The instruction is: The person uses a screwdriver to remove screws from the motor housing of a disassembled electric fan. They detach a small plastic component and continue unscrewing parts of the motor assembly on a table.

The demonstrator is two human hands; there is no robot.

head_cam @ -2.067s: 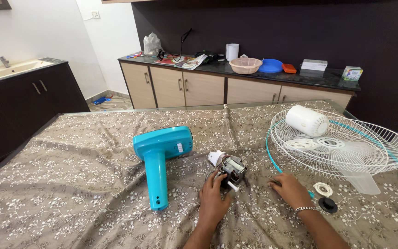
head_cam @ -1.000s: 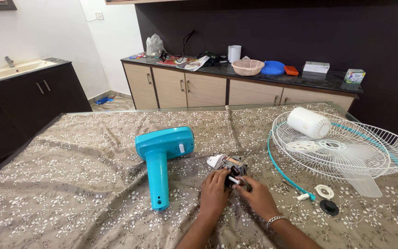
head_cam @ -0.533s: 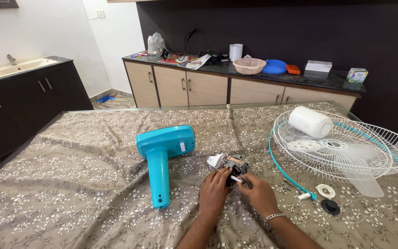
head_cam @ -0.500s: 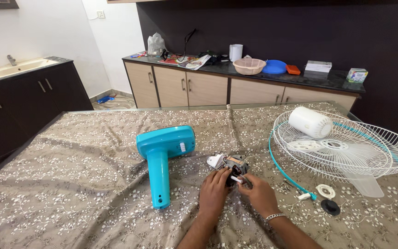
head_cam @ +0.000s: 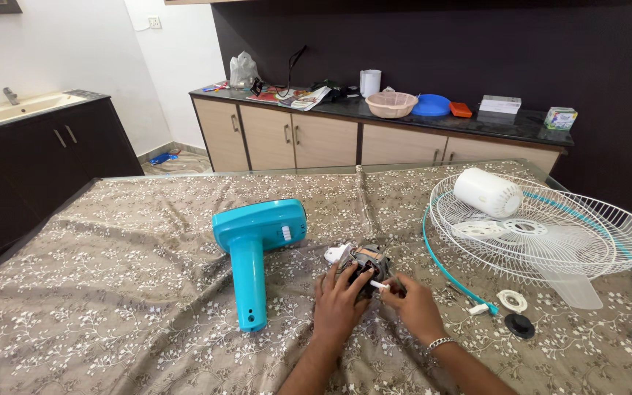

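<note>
Both forearms come up from the bottom edge of the head view and meet near the middle of the table (head_cam: 74,292), which is covered with a brown flowered cloth. The left hand (head_cam: 339,300) lies palm down with its fingers curled over the near side of a small fan motor (head_cam: 367,261), gripping it from the left. The right hand (head_cam: 412,306), with a metal bracelet at the wrist, sits just beside it, its fingertips closed on a short white stub (head_cam: 379,285) at the motor's near side. The two hands are close together, nearly touching, with the motor between and just beyond them.

The motor rests on the cloth, a compact block of dark metal with coppery windings showing on top and a white plastic piece (head_cam: 336,253) sticking out at its left. Much of its near half is hidden by the fingers.

Just to the left lies a turquoise fan housing (head_cam: 257,245) with its stem pointing toward the person. To the right, a white wire fan guard (head_cam: 550,234) with a turquoise rim lies flat, with a white cylindrical cover (head_cam: 486,192) resting on it. Near the guard's front edge lie a white ring (head_cam: 511,300) and a black round cap (head_cam: 519,325), well apart from the hands.
</note>
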